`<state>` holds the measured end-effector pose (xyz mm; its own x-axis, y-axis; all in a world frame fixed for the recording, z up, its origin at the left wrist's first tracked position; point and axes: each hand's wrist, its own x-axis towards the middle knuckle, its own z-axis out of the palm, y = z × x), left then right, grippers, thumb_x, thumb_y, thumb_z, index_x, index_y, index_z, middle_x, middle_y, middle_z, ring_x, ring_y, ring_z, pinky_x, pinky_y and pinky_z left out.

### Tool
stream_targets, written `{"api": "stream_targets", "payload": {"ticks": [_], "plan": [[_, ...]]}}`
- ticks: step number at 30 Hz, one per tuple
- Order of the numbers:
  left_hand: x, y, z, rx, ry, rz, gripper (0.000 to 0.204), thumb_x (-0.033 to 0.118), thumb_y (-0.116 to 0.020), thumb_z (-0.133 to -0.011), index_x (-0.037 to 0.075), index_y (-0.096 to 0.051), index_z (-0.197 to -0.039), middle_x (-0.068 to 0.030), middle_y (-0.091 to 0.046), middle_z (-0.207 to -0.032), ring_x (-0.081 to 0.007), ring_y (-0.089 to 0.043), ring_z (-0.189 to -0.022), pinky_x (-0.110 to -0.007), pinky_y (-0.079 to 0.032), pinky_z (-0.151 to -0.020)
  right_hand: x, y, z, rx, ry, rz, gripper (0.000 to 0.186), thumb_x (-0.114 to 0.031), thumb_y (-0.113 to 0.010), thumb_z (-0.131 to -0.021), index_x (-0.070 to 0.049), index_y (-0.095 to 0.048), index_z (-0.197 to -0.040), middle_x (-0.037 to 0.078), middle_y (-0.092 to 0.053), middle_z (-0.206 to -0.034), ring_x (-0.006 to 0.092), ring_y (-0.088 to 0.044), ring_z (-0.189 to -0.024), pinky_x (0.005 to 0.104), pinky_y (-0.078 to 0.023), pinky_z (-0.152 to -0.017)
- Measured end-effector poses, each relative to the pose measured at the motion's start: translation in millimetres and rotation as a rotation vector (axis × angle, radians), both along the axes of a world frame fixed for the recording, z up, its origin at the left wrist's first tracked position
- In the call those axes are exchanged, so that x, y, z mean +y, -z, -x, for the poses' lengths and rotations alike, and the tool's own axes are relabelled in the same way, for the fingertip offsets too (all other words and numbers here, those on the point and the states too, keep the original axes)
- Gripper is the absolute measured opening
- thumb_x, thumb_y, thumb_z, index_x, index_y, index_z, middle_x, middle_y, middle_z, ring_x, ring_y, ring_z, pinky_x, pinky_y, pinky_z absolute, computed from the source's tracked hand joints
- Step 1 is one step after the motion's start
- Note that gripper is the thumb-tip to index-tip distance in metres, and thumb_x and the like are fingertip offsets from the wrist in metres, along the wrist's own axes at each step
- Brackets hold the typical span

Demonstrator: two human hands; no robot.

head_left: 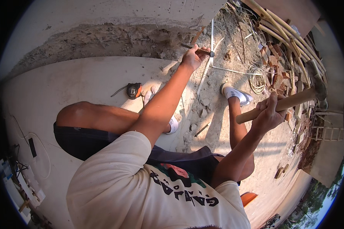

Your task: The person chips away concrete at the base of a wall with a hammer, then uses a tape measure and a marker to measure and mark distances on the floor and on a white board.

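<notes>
My left hand is closed around a dark metal chisel. The chisel's tip points left, toward the broken, rough strip along the foot of the wall, and its round struck end faces right. Whether the tip touches the wall I cannot tell. Out to the right, my right hand grips the wooden handle of a hammer. The hammer's metal head is at the far right, well apart from the chisel.
An orange and black tape measure lies by my left foot. Beyond my right foot is a coiled pale cable, with broken bricks and bamboo poles farther right. White strips cross the rubble. A small ladder shows at right.
</notes>
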<state>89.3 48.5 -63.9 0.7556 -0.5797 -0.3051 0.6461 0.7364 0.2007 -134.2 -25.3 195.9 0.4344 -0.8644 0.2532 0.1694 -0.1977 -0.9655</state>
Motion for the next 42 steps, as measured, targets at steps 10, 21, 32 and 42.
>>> {"api": "stream_targets", "payload": {"ticks": [10, 21, 32, 42], "plan": [[-12, 0, 1, -0.031, 0.009, 0.009, 0.035, 0.025, -0.030, -0.104, -0.002, -0.049, -0.094, -0.0181, -0.061, -0.094, -0.0297, -0.063, -0.096, -0.040, -0.054, -0.087, 45, 200, -13, 0.604, -0.132, 0.177, 0.013, -0.007, -0.063, -0.080, 0.000, -0.053, -0.086, 0.010, -0.057, -0.075, 0.0215, -0.058, -0.071, 0.0335, -0.048, -0.068], [-6, -5, 1, 0.055, -0.039, 0.010, 0.032, 0.024, -0.032, -0.104, -0.003, -0.047, -0.097, -0.0192, -0.061, -0.097, -0.0320, -0.063, -0.100, -0.041, -0.055, -0.087, -11, -7, -16, -0.164, 0.108, 0.041, 0.013, -0.005, -0.059, -0.089, -0.006, -0.046, -0.085, 0.001, -0.044, -0.057, 0.0060, -0.035, -0.041, 0.0220, -0.033, -0.038], [-2, 8, 3, -0.033, -0.016, 0.029, 0.037, 0.026, -0.028, -0.104, -0.005, -0.048, -0.100, -0.0201, -0.061, -0.099, -0.0323, -0.063, -0.099, -0.040, -0.054, -0.092, 18, 196, 3, 0.697, -0.253, 0.032, 0.019, -0.009, -0.064, -0.078, 0.002, -0.055, -0.091, 0.016, -0.059, -0.075, 0.0293, -0.060, -0.071, 0.0391, -0.048, -0.072], [1, -1, -2, 0.034, -0.014, 0.006, 0.040, 0.026, -0.028, -0.104, -0.004, -0.053, -0.095, -0.0189, -0.064, -0.100, -0.0283, -0.063, -0.099, -0.038, -0.054, -0.089, 1, 15, -12, -0.137, 0.110, -0.023, 0.011, -0.004, -0.055, -0.090, -0.001, -0.045, -0.090, 0.001, -0.044, -0.055, 0.0074, -0.041, -0.042, 0.0236, -0.036, -0.037]]}}
